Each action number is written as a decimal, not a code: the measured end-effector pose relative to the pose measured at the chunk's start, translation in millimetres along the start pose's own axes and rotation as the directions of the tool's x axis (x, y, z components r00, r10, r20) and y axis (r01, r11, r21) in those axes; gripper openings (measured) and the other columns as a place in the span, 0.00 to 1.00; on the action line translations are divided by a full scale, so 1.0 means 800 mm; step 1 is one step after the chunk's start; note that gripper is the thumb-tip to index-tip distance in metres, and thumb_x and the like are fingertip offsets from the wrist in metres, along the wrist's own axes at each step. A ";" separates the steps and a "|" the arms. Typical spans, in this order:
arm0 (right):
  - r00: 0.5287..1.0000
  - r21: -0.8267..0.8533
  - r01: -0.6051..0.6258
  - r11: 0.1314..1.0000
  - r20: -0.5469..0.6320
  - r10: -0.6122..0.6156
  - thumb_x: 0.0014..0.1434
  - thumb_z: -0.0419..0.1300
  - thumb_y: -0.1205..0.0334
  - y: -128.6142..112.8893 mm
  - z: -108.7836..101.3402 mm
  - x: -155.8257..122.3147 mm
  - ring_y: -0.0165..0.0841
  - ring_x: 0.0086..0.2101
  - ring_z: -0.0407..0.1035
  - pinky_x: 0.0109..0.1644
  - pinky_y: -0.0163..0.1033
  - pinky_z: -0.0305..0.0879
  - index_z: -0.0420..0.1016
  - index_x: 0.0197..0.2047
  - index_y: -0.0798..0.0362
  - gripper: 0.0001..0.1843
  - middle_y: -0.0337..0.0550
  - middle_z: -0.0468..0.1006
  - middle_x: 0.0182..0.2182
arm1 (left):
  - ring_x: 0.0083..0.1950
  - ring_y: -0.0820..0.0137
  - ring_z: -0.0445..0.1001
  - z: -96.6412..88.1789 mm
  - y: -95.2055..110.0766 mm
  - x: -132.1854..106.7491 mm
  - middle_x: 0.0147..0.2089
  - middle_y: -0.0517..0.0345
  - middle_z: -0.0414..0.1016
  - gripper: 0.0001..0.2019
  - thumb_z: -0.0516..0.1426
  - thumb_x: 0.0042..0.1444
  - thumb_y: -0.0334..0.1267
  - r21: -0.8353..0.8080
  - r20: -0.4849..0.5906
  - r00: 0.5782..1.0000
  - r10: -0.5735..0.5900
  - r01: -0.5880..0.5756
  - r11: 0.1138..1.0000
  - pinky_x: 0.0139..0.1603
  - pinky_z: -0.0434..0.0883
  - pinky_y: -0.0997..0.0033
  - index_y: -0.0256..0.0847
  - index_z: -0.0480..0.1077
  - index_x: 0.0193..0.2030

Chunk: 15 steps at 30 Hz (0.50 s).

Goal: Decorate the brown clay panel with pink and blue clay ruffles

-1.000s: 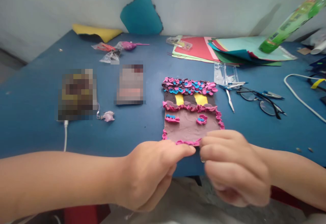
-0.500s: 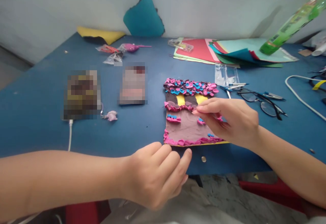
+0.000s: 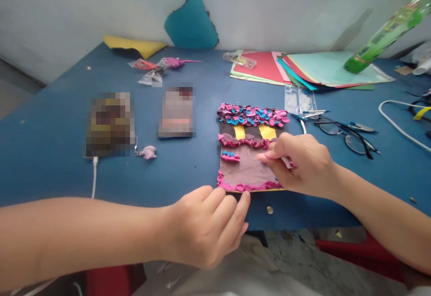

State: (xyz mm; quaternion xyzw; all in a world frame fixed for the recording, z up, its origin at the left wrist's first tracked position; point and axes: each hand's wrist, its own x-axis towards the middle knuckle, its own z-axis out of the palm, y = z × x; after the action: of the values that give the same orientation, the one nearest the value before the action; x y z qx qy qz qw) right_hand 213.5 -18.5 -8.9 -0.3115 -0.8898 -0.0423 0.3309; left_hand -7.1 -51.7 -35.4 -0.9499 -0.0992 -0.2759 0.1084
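Observation:
A clay picture (image 3: 244,170) on a yellow card lies near the front edge of the blue table (image 3: 188,175). It has a mauve field, pink ruffled borders, yellow bars and a top row of pink and blue petals. My right hand (image 3: 299,163) rests on its right half, thumb and fingers pinched together at a small pink clay flower; what is in the pinch is hidden. My left hand (image 3: 208,226) lies at the table edge, fingers loosely extended, with the fingertips touching the picture's bottom border. It holds nothing.
A blurred phone (image 3: 109,123) on a white cable and a blurred card (image 3: 177,110) lie to the left. Glasses (image 3: 346,134), small metal tools (image 3: 303,125), a clear box (image 3: 298,98), stacked coloured paper (image 3: 303,67) and a green bottle (image 3: 387,29) are to the right.
My right hand moved from the front edge up onto the picture, then slid slightly down and right into a pinch. My left hand let go of the border and now rests by it.

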 end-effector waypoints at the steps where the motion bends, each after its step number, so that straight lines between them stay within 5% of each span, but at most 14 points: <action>1: 1.000 0.004 0.000 1.000 0.000 0.000 0.60 0.57 0.67 -0.001 0.000 0.001 0.24 0.14 0.61 0.18 0.30 0.55 0.56 0.27 0.50 0.13 0.30 0.64 0.14 | 0.19 0.70 0.65 0.000 0.000 0.000 0.22 0.54 0.71 0.15 0.53 0.57 0.33 -0.003 0.001 1.000 -0.001 0.001 1.000 0.14 0.59 0.68 0.20 0.71 0.44; 15: 0.999 0.066 -0.023 0.998 0.032 0.021 0.57 0.58 0.71 -0.001 -0.002 0.003 0.22 0.14 0.47 0.17 0.31 0.46 0.49 0.24 0.49 0.20 0.26 0.49 0.13 | 0.19 0.71 0.64 0.000 0.000 0.000 0.22 0.55 0.71 0.15 0.53 0.57 0.34 0.032 0.009 1.000 -0.004 0.004 0.999 0.15 0.58 0.69 0.21 0.71 0.44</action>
State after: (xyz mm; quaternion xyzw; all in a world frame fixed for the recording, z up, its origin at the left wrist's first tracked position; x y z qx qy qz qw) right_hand 212.8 -18.8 -6.0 -0.3109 -0.8922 -0.0041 0.3276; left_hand -7.1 -51.4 -35.8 -0.9491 -0.1061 -0.2701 0.1227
